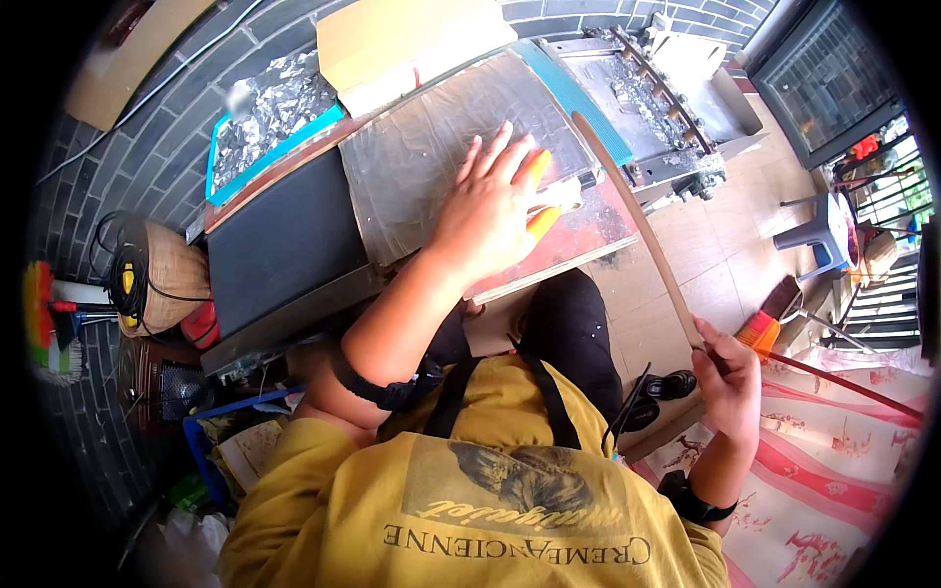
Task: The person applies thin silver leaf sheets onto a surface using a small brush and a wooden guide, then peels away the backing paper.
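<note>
My left hand (481, 209) lies palm down, fingers apart, on a wrinkled, clear-covered grey sheet (401, 173) on the bench. Orange covers (542, 224) sit on its thumb and index finger. Between these two digits shows a pale, shiny piece (562, 195); whether they touch it I cannot tell. My right hand (728, 382) grips the near end of a long, thin wooden strip (639, 213). The strip's far end reaches the sheet's right edge, beside a ribbed teal mat (577, 95). Under the sheet is a worn reddish board (573, 239).
A blue-rimmed tray (276, 156) of crumpled foil stands behind a black slab (287, 242). Cardboard (412, 44) leans at the back. Right of the bench is a metal frame with a bolted bar (662, 88). A red-and-orange brush (761, 334) and a plastic stool (816, 231) are farther right.
</note>
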`<state>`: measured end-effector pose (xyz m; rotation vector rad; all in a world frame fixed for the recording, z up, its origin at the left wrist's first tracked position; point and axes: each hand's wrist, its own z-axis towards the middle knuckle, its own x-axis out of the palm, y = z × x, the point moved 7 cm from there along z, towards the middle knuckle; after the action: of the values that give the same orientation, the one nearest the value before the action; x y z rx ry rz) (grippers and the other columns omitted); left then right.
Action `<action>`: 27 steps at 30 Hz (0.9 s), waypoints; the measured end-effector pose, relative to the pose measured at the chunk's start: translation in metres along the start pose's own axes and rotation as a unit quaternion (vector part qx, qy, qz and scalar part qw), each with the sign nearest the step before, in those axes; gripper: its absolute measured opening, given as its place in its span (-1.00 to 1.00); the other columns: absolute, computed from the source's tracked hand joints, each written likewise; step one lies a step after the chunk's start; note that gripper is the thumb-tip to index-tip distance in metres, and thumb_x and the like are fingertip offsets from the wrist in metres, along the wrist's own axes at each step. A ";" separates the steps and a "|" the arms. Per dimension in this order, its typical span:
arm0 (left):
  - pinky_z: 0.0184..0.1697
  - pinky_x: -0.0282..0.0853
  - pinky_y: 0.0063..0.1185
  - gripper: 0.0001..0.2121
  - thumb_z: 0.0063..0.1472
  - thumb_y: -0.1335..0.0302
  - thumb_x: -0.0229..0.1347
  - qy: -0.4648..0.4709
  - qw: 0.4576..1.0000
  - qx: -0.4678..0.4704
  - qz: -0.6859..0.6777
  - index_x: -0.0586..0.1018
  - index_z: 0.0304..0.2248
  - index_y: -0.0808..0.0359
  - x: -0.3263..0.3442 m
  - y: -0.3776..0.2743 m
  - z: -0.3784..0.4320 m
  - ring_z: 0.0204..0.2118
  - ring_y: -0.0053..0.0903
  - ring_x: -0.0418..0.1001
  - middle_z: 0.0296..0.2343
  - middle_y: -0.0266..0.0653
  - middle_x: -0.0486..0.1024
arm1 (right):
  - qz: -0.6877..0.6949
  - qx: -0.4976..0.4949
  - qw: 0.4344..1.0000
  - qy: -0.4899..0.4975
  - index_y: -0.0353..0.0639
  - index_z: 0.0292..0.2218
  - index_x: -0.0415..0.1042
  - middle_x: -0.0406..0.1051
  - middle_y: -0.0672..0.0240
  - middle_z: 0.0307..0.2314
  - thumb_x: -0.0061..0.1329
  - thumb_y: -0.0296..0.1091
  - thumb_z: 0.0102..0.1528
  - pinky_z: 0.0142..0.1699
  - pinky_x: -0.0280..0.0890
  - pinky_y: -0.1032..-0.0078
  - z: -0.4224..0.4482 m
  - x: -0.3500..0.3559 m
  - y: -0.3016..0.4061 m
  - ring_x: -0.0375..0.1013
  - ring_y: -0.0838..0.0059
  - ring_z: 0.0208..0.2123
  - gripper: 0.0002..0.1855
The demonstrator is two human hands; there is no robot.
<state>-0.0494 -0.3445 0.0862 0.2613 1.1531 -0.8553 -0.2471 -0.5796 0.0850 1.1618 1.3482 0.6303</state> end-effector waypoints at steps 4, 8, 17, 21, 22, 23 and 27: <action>0.23 -0.16 -0.25 -0.49 0.13 0.21 0.03 0.009 1.000 -0.004 -0.003 0.35 -0.02 0.41 0.002 0.001 0.000 0.18 -0.14 0.02 0.03 -0.01 0.23 | 0.088 0.011 0.995 0.036 -0.44 -0.11 0.38 0.25 0.58 -0.55 -0.16 -0.69 -0.01 -0.39 0.07 0.78 -0.006 -0.015 0.002 0.17 0.78 -0.52 -0.63; 0.21 -0.12 -0.25 -0.51 0.11 0.26 0.07 -0.006 1.000 -0.005 0.000 0.35 -0.02 0.39 0.003 -0.001 -0.001 0.16 -0.12 0.06 0.00 -0.03 0.26 | 0.078 0.001 0.994 0.071 -0.47 -0.10 0.35 0.22 0.58 -0.58 -0.19 -0.68 -0.03 -0.44 0.02 0.80 -0.013 -0.029 0.002 0.14 0.79 -0.56 -0.60; 0.20 -0.08 -0.26 -0.50 0.08 0.30 0.11 -0.007 1.000 0.003 -0.018 0.34 -0.02 0.38 -0.003 -0.004 -0.002 0.13 -0.11 0.11 -0.02 -0.03 0.28 | 0.047 -0.019 0.998 0.044 -0.41 -0.14 0.40 0.31 0.47 -0.55 -0.16 -0.75 -0.10 -0.43 0.07 0.77 -0.021 -0.032 -0.006 0.19 0.73 -0.56 -0.58; 0.19 -0.05 -0.27 -0.49 0.05 0.36 0.14 -0.038 0.998 -0.012 -0.043 0.34 -0.03 0.39 -0.019 0.005 -0.009 0.13 -0.11 0.11 -0.03 -0.03 0.29 | -0.007 -0.062 0.996 0.057 -0.41 -0.16 0.41 0.32 0.40 -0.56 -0.14 -0.77 -0.14 -0.40 0.13 0.73 -0.010 -0.009 0.003 0.23 0.68 -0.54 -0.57; 0.20 -0.05 -0.26 -0.50 0.06 0.35 0.12 -0.039 0.998 -0.016 -0.041 0.34 -0.03 0.40 -0.022 0.008 -0.011 0.13 -0.12 0.11 -0.03 -0.02 0.29 | -0.051 -0.056 0.994 0.081 -0.41 -0.16 0.41 0.33 0.34 -0.56 -0.12 -0.78 -0.17 -0.38 0.17 0.71 -0.007 -0.003 0.011 0.26 0.64 -0.52 -0.55; 0.20 -0.06 -0.25 -0.51 0.07 0.33 0.11 -0.040 0.998 -0.021 -0.040 0.34 -0.04 0.42 -0.023 0.011 -0.012 0.13 -0.12 0.11 -0.04 -0.02 0.29 | -0.061 -0.053 0.993 0.085 -0.41 -0.16 0.41 0.33 0.34 -0.56 -0.12 -0.78 -0.17 -0.38 0.17 0.71 -0.007 -0.002 0.013 0.26 0.63 -0.52 -0.55; 0.21 -0.07 -0.25 -0.51 0.07 0.31 0.10 -0.020 0.999 -0.026 -0.024 0.36 -0.05 0.42 -0.023 0.013 -0.012 0.14 -0.13 0.10 -0.03 -0.01 0.28 | -0.057 -0.016 0.996 0.065 -0.41 -0.16 0.42 0.35 0.34 -0.55 -0.13 -0.77 -0.17 -0.37 0.17 0.72 -0.005 -0.012 0.003 0.26 0.63 -0.53 -0.55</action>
<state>-0.0515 -0.3185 0.0981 0.1737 1.1460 -0.8677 -0.2533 -0.5879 0.0933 1.0253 1.4983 0.6515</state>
